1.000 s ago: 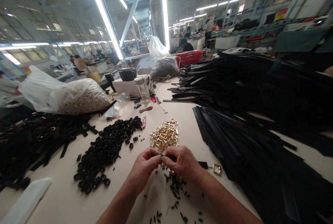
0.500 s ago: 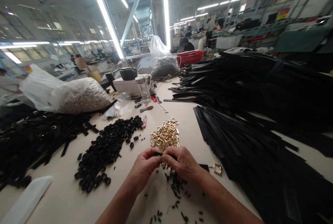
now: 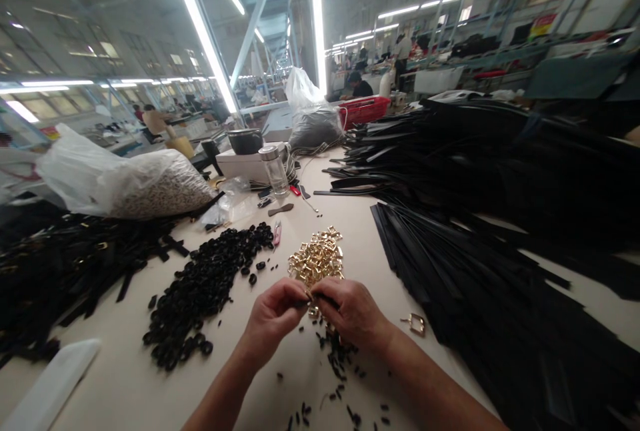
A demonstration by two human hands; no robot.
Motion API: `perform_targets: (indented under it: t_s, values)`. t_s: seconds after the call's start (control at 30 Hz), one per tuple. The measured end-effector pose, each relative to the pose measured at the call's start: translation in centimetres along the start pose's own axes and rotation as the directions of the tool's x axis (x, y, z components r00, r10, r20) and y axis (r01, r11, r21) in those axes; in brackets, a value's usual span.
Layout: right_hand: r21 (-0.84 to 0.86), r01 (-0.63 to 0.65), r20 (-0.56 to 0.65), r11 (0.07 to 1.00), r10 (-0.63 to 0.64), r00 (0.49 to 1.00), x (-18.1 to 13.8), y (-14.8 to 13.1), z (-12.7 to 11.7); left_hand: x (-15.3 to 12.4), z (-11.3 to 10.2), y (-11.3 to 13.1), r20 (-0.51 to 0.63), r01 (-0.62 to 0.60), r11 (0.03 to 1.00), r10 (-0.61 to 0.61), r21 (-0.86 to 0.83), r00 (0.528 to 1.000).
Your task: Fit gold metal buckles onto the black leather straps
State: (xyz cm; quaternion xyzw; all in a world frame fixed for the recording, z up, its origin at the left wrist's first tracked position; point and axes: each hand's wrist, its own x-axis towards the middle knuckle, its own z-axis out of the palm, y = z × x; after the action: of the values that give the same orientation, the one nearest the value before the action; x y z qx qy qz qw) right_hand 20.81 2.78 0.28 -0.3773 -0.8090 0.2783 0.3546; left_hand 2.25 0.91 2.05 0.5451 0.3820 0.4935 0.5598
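Both hands met above the table (image 3: 125, 377), fingertips together just in front of the heap of gold buckles (image 3: 316, 260). The left hand (image 3: 273, 316) and right hand (image 3: 350, 311) pinched a small dark piece (image 3: 303, 299) between them, with a gold buckle (image 3: 314, 311) showing just under the fingertips; how the two parts joined could not be made out. Both grips were narrow, closed on that small work. Small black bits (image 3: 336, 357) lay scattered on the table below the hands. A pile of black rings (image 3: 205, 287) sat to the left, a single loose buckle (image 3: 415, 324) to the right, near the stacked black straps (image 3: 480, 271). A clear jar (image 3: 274, 169) and a filled plastic bag (image 3: 130, 181) stood farther back.
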Motion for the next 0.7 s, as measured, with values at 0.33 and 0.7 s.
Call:
perform_targets:
  t_s: [0.33, 0.7]
  values:
    - [-0.002, 0.098, 0.033, 0.995, -0.098, 0.995, 0.04, 0.34, 0.35, 0.23, -0.49, -0.44, -0.006, 0.16, 0.985, -0.161, -0.07, 0.987]
    - [0.133, -0.013, 0.137, 0.991, -0.005, 0.991, 0.1, 0.39, 0.12, 0.04, -0.63, -0.13, 0.066, 0.256, 0.966, -0.254, -0.02, 0.965]
